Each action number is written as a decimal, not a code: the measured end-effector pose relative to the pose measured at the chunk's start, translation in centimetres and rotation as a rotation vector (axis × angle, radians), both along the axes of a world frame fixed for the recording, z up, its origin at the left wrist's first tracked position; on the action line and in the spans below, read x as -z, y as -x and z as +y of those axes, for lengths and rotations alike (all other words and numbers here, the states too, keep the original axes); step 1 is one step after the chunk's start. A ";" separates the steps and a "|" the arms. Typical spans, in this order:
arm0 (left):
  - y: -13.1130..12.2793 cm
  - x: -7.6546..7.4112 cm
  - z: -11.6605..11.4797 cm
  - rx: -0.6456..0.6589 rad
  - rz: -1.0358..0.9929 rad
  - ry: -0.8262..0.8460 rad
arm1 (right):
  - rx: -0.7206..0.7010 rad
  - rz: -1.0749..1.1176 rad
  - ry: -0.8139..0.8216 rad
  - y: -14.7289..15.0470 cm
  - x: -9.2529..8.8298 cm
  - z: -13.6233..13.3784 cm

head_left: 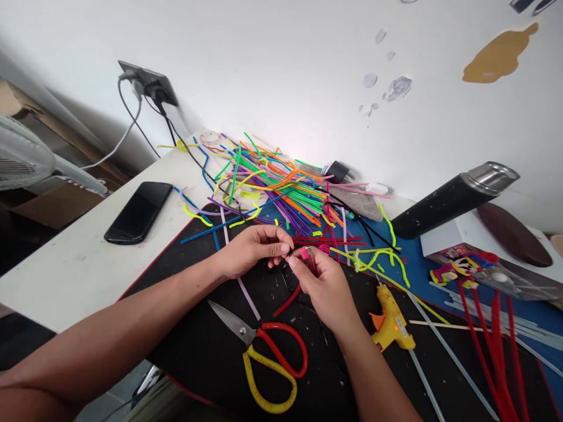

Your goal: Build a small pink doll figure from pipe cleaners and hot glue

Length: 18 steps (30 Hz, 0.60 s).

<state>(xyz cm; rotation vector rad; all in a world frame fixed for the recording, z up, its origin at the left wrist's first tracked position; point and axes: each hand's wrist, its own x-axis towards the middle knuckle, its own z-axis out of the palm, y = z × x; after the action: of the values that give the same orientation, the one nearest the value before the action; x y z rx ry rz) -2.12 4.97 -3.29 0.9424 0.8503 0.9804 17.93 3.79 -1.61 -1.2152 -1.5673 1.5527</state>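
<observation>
My left hand (255, 249) and right hand (325, 284) pinch one red pipe cleaner (287, 303). Its wire end could prick my fingers (284, 248).

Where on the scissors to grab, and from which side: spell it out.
Take the scissors by the red loop and yellow loop, coming from the near side. They lie flat and shut on the mat, blades pointing away to the far left, loops toward the person. The right hand, holding a red pipe cleaner, is nearest the loops.

Fan (21, 155) cut off left; right hand (328, 287) half hides red pipe cleaner (288, 302).
</observation>
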 end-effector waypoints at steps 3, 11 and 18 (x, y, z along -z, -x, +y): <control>0.0 -0.1 0.0 -0.001 -0.003 0.002 | -0.003 -0.005 -0.006 0.1 -0.1 0.0; 0.1 0.2 0.0 0.001 -0.013 0.011 | 0.010 0.007 -0.002 0.0 -0.1 0.0; 0.5 0.1 0.2 -0.066 -0.044 -0.010 | 0.014 0.004 -0.006 0.0 -0.2 -0.1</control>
<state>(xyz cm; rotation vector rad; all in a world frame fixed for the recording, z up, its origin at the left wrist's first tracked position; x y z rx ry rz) -2.64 5.15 -3.41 0.9022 0.8447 1.0596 17.97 3.74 -1.45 -1.2169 -1.5570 1.5399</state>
